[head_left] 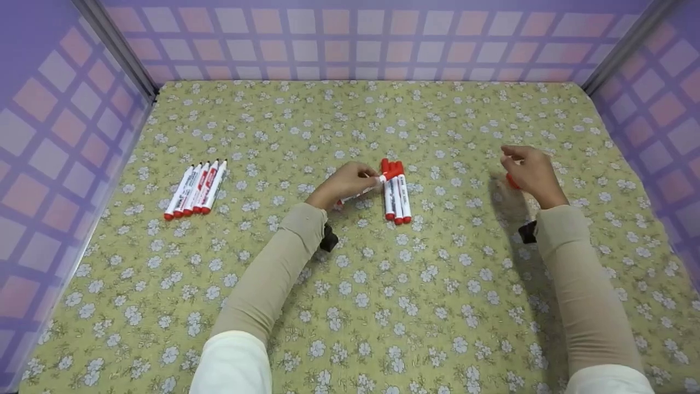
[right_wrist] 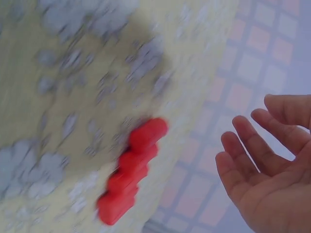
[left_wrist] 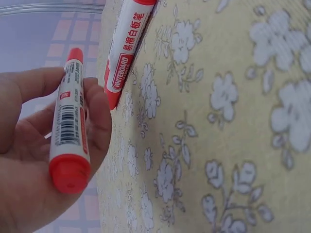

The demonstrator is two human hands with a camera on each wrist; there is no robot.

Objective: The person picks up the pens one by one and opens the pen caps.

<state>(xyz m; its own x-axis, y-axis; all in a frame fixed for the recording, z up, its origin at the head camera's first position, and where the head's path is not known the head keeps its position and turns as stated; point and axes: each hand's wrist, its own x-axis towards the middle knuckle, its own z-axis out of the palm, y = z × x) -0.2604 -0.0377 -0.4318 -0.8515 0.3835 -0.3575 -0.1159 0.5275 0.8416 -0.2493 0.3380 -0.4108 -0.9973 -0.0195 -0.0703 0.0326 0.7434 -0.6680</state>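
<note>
In the head view, grips a white cylindrical plastic marker with a red cap (head_left: pixel 389 175) in the left hand (head_left: pixel 353 180) near mid-frame, long axis slanting from lower left to upper right; points that cap across the capped upper ends of three white, red-capped plastic markers (head_left: pixel 397 198), lying parallel and nearly upright in the frame, just right of the hand. Impossible to tell whether touching. Holds the right hand (head_left: pixel 530 172) well apart, at right of frame, farther from the trio than the left. In the left wrist view, pinches the marker between thumb and fingers at left, cap toward the top, with a white barrel with red lettering (left_wrist: pixel 127 44) at top centre. In the right wrist view, spreads loose, empty fingers at right, apart from a row of red plastic caps (right_wrist: pixel 127 180) at lower centre.
</note>
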